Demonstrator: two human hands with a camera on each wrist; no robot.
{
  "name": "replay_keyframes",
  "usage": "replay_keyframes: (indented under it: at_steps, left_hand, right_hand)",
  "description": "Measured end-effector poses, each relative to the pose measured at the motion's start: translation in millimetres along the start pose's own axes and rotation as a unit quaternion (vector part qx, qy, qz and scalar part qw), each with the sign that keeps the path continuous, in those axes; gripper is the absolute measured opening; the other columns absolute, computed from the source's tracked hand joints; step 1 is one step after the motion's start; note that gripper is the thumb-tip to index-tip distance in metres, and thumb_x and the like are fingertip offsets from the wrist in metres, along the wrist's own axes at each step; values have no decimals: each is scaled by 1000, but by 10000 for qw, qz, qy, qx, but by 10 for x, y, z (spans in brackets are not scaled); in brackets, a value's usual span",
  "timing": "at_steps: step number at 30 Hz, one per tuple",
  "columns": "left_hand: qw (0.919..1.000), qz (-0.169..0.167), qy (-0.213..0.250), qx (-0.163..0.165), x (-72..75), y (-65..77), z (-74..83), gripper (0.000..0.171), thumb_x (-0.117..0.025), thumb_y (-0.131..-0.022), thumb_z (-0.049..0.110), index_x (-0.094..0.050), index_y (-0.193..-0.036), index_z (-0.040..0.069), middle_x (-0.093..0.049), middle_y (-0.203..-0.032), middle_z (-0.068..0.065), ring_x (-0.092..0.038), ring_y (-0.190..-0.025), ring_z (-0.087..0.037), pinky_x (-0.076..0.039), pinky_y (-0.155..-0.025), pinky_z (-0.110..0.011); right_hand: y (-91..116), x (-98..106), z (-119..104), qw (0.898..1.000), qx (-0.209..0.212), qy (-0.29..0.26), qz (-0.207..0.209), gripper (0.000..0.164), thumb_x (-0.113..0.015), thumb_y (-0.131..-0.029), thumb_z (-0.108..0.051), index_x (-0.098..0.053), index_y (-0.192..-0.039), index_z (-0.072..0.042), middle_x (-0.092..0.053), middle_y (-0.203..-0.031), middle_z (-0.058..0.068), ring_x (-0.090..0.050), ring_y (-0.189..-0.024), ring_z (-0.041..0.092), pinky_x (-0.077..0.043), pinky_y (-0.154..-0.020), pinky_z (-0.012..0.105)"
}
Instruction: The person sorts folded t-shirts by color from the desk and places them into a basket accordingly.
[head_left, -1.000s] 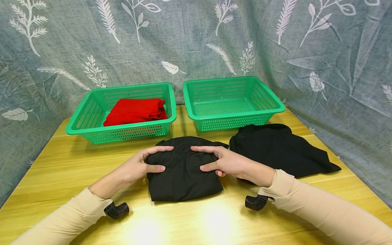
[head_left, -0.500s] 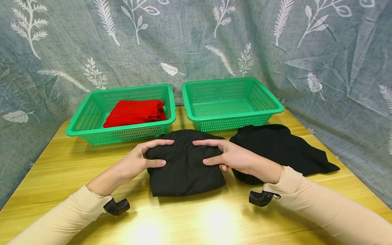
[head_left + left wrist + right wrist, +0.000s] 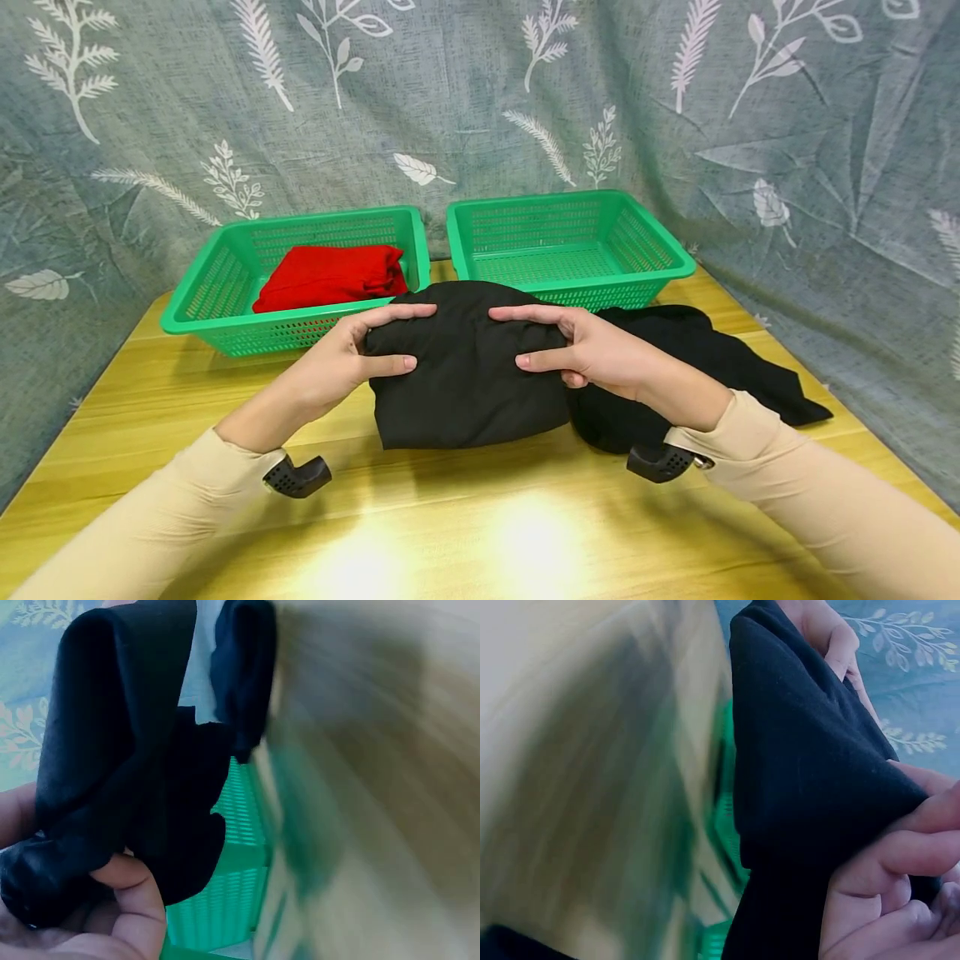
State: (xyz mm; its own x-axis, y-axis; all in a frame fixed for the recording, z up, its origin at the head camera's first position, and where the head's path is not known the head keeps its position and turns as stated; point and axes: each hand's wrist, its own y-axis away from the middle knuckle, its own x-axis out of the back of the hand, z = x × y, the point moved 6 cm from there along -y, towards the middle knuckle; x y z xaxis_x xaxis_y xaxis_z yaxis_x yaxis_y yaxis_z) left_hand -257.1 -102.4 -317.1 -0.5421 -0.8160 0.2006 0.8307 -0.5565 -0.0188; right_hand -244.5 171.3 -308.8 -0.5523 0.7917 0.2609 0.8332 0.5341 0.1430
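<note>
A folded piece of black cloth (image 3: 468,375) hangs above the table between both hands in the head view. My left hand (image 3: 337,362) grips its left side, thumb and index finger lying on the near face. At the opposite side my right hand (image 3: 603,354) holds it in the same way. Curled fingers (image 3: 131,889) show under the cloth's edge in the left wrist view. From the right wrist, bent fingers (image 3: 900,877) are seen tucked beneath the dark fabric (image 3: 810,757). Which garment the cloth is cannot be told.
A green basket (image 3: 187,321) at the back left holds a folded red cloth (image 3: 326,275). Another green basket (image 3: 573,292) stands to its right, partly overlapped by the lifted cloth. A second black cloth (image 3: 720,367) lies loosely spread on the wooden table (image 3: 420,533) at the right.
Both hands have raised the black cloth off the table and carried it up and slightly right, toward the baskets. The baskets, red cloth and second black cloth stay put.
</note>
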Motion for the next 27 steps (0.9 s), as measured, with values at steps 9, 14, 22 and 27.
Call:
replay_keyframes:
  at_steps: [9, 14, 22, 27]
  left_hand:
    - [9984, -91, 377, -411, -28, -260, 342, 57, -69, -102, 2, -57, -155, 22, -67, -145, -6, -72, -121, -21, -61, -101, -33]
    - [9968, -148, 624, -471, -58, -456, 448, 57, -68, -102, -1, -57, -154, 20, -69, -142, -8, -72, -122, -21, -62, -99, -34]
    - [9951, -227, 822, -499, -100, -804, 538, 55, -65, -103, -3, -57, -153, 17, -67, -143, -9, -70, -121, -21, -62, -97, -32]
    - [9959, -219, 707, -514, -126, -1036, 577, 49, -64, -105, -1, -57, -149, 17, -65, -142, -8, -67, -121, -23, -60, -95, -31]
  right_hand:
    - [52, 301, -219, 9990, 287, -278, 194, 65, -71, -104, -8, -50, -162, -27, -72, -135, 0, -42, -56, 13, -37, -50, 21]
    - [51, 497, -297, 9984, 416, -302, 253, 64, -70, -104, -7, -50, -162, -25, -72, -133, -4, -48, -60, 12, -37, -49, 21]
    - [-7, 818, -315, 9977, 430, -273, 438, 63, -68, -105, -6, -50, -162, -26, -72, -132, -7, -44, -52, 8, -36, -48, 19]
    - [-66, 1030, -299, 9972, 459, -347, 488, 63, -68, -105, -6, -50, -162, -25, -77, -118, -7, -48, -53, 8, -36, -47, 19]
